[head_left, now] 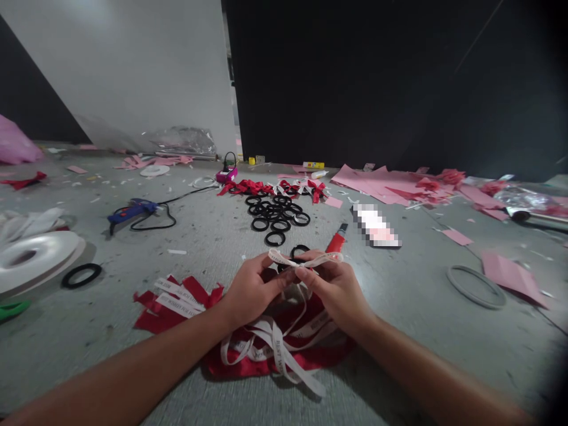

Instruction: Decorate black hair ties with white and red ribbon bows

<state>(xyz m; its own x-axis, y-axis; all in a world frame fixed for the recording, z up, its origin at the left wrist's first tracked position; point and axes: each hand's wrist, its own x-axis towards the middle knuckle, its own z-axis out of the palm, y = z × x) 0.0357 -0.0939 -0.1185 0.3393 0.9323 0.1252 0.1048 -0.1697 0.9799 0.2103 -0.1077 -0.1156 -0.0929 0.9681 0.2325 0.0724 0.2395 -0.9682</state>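
Both hands meet in front of me over one white printed ribbon [280, 258] that is looped like a bow. My left hand [254, 288] pinches it from the left, thumb against fingers. My right hand [342, 291] grips the bow's middle and right loop between thumb and fingers. Part of a dark ring shows behind the ribbon, but the fingers hide how the two join. Below the hands lies red ribbon [231, 362] with loose white lettered ribbon [279, 350] over it. Just beyond my fingers are a black ring [300, 249] and a red-handled cutter [336, 243].
Several black rings [275, 213] are piled ahead, with red and white bows [252, 187] behind. A blue glue gun [133, 212] with its cord and a ribbon spool [48, 251] are left. A phone [377, 226], pink paper [377, 182] and a grey ring [475, 287] lie right.
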